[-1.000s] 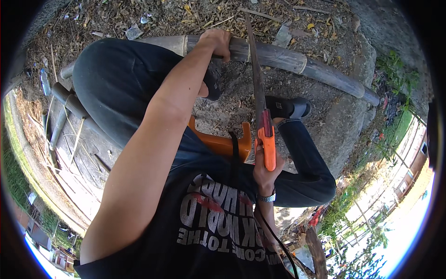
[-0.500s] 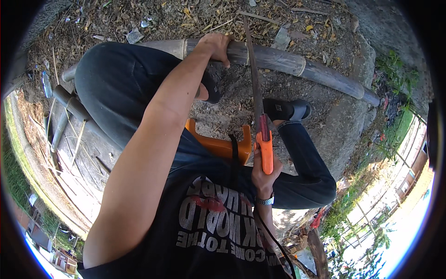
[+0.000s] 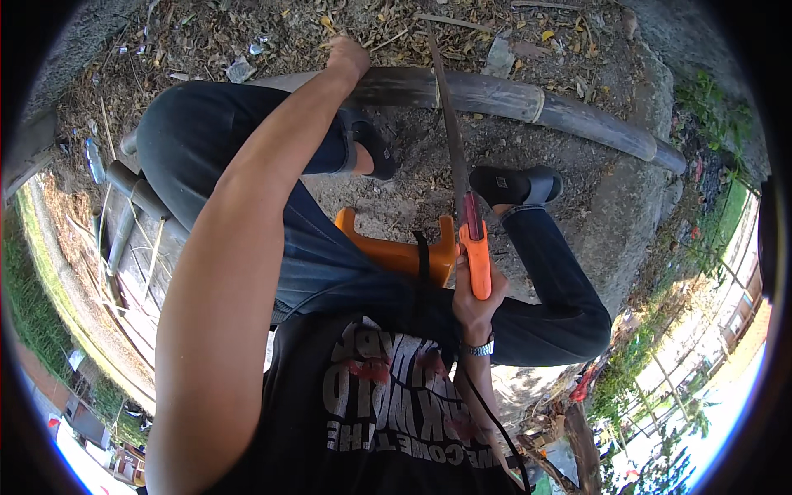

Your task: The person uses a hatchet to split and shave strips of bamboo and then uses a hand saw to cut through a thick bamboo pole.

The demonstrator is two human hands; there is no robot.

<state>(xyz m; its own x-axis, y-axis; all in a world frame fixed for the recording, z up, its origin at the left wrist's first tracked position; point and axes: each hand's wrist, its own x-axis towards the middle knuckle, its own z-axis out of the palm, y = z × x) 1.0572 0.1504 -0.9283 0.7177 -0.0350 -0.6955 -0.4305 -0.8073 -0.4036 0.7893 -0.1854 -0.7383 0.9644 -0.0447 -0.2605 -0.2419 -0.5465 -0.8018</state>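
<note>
My right hand point(image 3: 477, 304), with a watch on its wrist, is closed round the orange handle of a handsaw point(image 3: 478, 271). The saw's long, narrow blade points away from me and crosses over a dark bamboo pole point(image 3: 491, 97); whether it touches the pole I cannot tell. Beside the blade, a pale ring or mark runs round the pole. My left arm reaches far forward, and my left hand point(image 3: 348, 56) is at the pole's far side, left of the blade. Its fingers are turned away and mostly hidden.
An orange plastic stool-like piece point(image 3: 396, 252) with a black strap lies between my legs. My sandalled feet are just behind the pole. More bamboo lengths point(image 3: 136, 188) and thin strips lie at the left. A plastic bottle point(image 3: 94, 161) and dry leaves litter the ground. Concrete borders the right.
My left hand has let go of the pole's top and moved left and farther away. The saw stays across the pole in my right hand, almost unmoved. The whole view has shifted slightly.
</note>
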